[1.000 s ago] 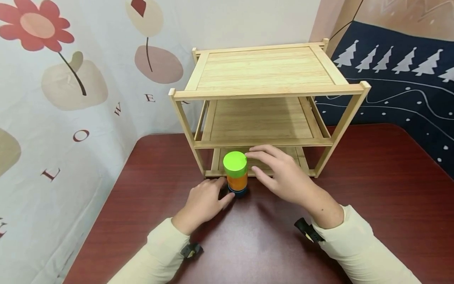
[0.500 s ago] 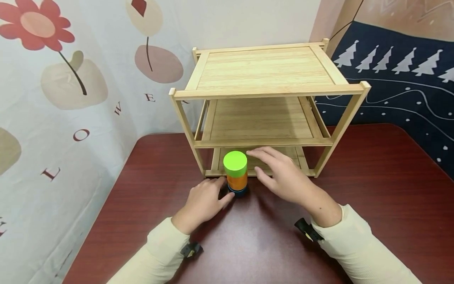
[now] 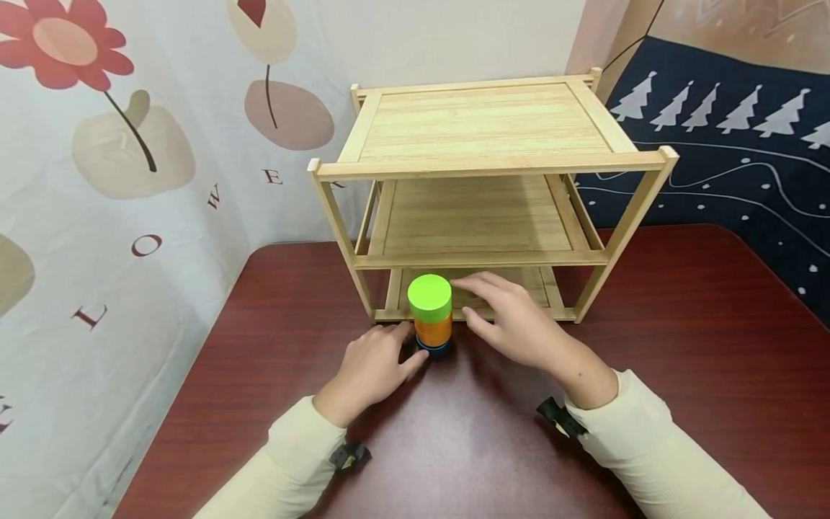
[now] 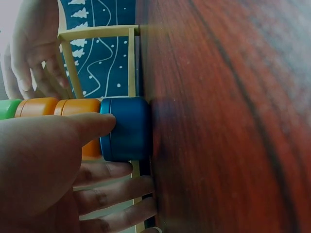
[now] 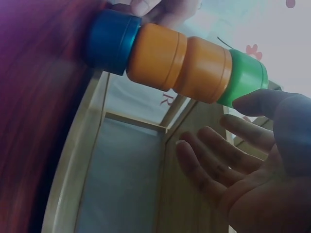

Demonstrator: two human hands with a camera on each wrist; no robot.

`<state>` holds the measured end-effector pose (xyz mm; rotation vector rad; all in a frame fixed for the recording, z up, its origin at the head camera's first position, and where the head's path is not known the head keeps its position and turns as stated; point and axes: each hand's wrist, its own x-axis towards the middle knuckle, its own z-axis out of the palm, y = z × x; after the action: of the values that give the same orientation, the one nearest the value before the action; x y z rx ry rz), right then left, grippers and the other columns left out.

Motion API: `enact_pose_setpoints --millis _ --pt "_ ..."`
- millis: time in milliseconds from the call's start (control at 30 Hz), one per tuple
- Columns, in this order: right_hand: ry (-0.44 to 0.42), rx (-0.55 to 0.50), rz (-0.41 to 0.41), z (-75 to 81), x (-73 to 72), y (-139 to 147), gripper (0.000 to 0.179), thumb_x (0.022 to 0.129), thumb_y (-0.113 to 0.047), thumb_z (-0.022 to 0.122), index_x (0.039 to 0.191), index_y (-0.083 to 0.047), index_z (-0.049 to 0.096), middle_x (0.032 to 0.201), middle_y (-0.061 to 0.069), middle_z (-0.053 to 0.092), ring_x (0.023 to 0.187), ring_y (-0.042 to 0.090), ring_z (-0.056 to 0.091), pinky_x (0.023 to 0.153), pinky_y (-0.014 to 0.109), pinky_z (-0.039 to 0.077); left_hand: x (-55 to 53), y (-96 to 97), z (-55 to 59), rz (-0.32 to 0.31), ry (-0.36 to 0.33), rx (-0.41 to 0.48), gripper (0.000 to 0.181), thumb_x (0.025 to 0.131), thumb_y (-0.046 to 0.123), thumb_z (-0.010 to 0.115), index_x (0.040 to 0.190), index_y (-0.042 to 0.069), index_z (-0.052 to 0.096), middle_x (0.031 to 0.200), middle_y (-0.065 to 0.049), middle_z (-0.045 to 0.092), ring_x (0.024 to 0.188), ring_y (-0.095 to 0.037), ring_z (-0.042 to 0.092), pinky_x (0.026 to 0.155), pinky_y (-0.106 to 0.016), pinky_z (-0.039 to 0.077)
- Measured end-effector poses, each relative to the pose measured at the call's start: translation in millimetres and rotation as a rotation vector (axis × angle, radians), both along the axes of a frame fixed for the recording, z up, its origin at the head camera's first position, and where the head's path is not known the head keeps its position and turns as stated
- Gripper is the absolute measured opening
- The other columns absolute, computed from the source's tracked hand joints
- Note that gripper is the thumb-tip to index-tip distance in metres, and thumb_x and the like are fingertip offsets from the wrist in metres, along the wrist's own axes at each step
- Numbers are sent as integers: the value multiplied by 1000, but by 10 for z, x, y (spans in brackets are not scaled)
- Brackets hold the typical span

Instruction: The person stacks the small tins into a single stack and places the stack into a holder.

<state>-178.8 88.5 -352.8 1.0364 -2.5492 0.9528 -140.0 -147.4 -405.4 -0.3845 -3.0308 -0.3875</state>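
Note:
Small round lidded canisters form an upright stack just before the wooden rack. At its foot stands a blue canister (image 4: 127,128) on the table. Above it come two orange canisters (image 5: 156,57), and a green canister (image 3: 430,298) tops the stack. My left hand (image 3: 371,366) is low on the left of the stack, thumb tip at the blue canister and fingers loosely extended beside it. To the right of the stack, my right hand (image 3: 519,324) is raised at the green canister's height, fingers spread and nothing gripped. In the right wrist view its thumb (image 5: 262,102) overlaps the green canister's edge.
A three-tier wooden rack (image 3: 493,164) stands directly behind the stack, its lowest front rail close to it. The reddish-brown table (image 3: 674,317) extends to both sides. Flower-printed cloth (image 3: 162,238) hangs at the left, tree-printed dark cloth (image 3: 707,169) at the right.
My right hand has moved slightly down, its fingers a little lower beside the green canister. My left hand and the stack keep their places.

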Motion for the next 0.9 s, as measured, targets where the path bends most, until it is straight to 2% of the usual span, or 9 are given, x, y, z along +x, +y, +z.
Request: enact_pose_setpoints --millis 333,533,900 --pt "-92 34 22 -90 -32 -43 40 93 -11 67 131 -4 62 127 10 65 114 25 66 92 40 56 8 -1 6 -6 2 5 46 91 50 68 125 18 64 107 -3 73 100 -28 69 72 -52 55" --pt "-101 62 24 -120 -35 -60 40 91 -12 69 129 -1 63 126 13 66 115 27 65 95 42 54 11 -2 10 -9 4 7 45 92 50 68 124 18 64 107 -3 73 99 -27 69 72 -52 55" --pt "-136 55 63 -193 -66 -70 42 91 -11 70 129 4 61 126 18 66 111 29 67 90 42 57 -1 -4 1 -6 10 2 45 91 50 68 124 20 64 108 -3 73 99 -28 69 72 -52 55"
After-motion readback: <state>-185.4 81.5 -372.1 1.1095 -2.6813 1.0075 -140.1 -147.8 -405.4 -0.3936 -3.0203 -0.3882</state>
